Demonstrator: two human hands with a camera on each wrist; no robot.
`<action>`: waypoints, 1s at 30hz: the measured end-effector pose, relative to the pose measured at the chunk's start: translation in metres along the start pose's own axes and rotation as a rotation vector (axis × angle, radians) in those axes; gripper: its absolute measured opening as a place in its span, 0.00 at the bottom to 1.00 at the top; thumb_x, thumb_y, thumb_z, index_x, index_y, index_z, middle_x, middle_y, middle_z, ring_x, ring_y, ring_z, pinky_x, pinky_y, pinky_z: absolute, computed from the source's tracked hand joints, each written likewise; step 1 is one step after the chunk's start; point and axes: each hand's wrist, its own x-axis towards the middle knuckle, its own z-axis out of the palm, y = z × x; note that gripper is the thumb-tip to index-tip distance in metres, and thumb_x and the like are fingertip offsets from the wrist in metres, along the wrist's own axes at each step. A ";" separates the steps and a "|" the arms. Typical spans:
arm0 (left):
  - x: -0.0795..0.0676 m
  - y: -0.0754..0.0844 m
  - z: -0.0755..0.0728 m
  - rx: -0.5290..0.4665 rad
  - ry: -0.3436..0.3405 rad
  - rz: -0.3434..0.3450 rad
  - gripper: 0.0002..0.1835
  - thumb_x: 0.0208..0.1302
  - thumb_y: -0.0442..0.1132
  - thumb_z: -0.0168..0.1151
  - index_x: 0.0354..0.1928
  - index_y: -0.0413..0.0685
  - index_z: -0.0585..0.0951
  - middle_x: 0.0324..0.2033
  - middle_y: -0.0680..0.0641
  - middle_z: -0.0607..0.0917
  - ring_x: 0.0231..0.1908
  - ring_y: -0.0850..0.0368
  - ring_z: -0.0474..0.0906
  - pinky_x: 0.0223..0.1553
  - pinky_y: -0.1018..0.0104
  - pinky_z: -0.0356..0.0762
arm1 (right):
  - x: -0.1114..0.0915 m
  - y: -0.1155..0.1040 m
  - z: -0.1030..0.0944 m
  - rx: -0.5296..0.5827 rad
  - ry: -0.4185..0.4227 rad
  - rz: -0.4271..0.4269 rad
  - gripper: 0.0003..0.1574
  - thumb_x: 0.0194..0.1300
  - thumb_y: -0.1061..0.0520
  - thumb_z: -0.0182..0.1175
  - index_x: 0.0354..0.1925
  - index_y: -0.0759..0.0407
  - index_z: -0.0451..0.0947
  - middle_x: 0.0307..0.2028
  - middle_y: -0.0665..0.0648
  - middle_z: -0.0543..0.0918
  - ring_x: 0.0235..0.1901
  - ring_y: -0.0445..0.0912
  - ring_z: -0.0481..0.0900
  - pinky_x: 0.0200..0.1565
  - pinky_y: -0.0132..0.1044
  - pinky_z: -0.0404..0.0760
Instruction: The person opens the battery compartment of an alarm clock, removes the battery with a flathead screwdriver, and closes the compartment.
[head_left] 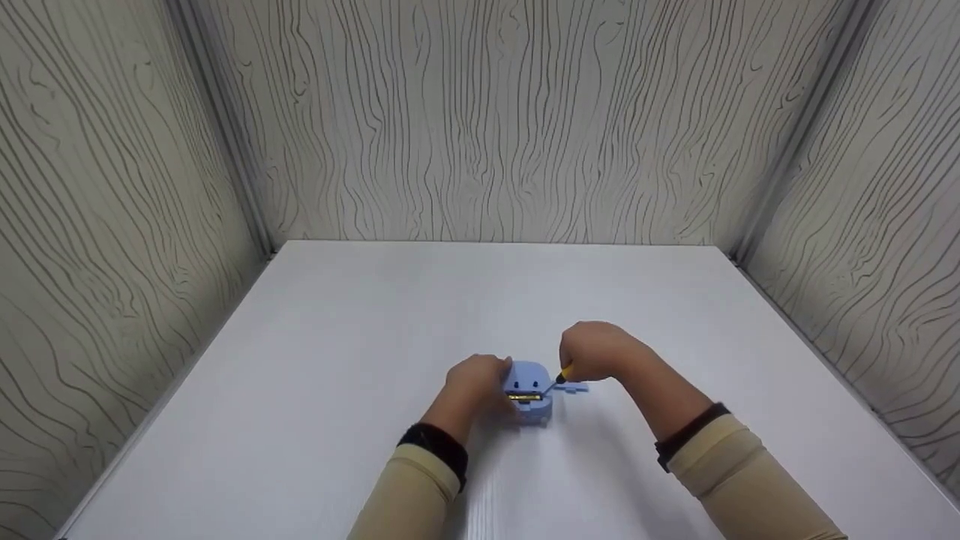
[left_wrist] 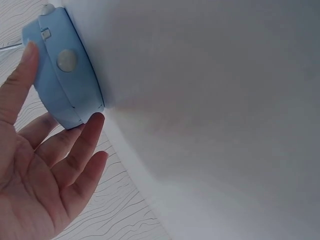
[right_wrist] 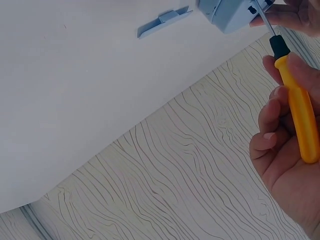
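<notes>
My left hand (head_left: pixel 474 381) holds a small light-blue plastic device (head_left: pixel 529 373), thumb on one face and fingers at the opposite side. Rounded white buttons (left_wrist: pixel 66 60) show on its casing in the left wrist view. In the head view, a yellow strip like a battery (head_left: pixel 525 397) lies in an open slot across the device. My right hand (head_left: pixel 602 351) grips a screwdriver (right_wrist: pixel 300 112) by its yellow handle, fingers curled round it. Its thin metal shaft (right_wrist: pixel 266 21) slants to the device, the tip right at the slot's right end.
A loose light-blue cover with a tab (right_wrist: pixel 165 21) lies on the white table (head_left: pixel 337 337), just right of the device. Wood-grain-patterned panels (head_left: pixel 480 120) stand at the back and both sides of the table.
</notes>
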 end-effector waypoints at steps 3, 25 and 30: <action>0.000 0.001 0.000 0.002 -0.006 -0.002 0.51 0.33 0.49 0.78 0.65 0.61 0.65 0.58 0.51 0.74 0.60 0.49 0.65 0.60 0.52 0.63 | 0.000 0.003 0.003 0.035 0.001 0.010 0.02 0.51 0.56 0.66 0.25 0.51 0.85 0.20 0.45 0.79 0.22 0.44 0.72 0.27 0.35 0.73; -0.006 -0.003 -0.003 -0.002 0.029 0.032 0.49 0.33 0.51 0.78 0.64 0.59 0.68 0.57 0.49 0.74 0.60 0.48 0.66 0.60 0.53 0.63 | 0.007 0.048 0.036 0.333 -0.008 0.047 0.07 0.54 0.58 0.65 0.34 0.53 0.86 0.29 0.48 0.81 0.28 0.44 0.74 0.35 0.37 0.77; -0.006 -0.002 -0.003 -0.004 0.020 0.034 0.49 0.32 0.52 0.78 0.64 0.59 0.67 0.57 0.49 0.74 0.60 0.48 0.66 0.60 0.53 0.64 | 0.007 0.055 0.044 0.377 -0.013 0.065 0.07 0.54 0.57 0.66 0.34 0.51 0.86 0.27 0.47 0.80 0.27 0.45 0.73 0.32 0.36 0.74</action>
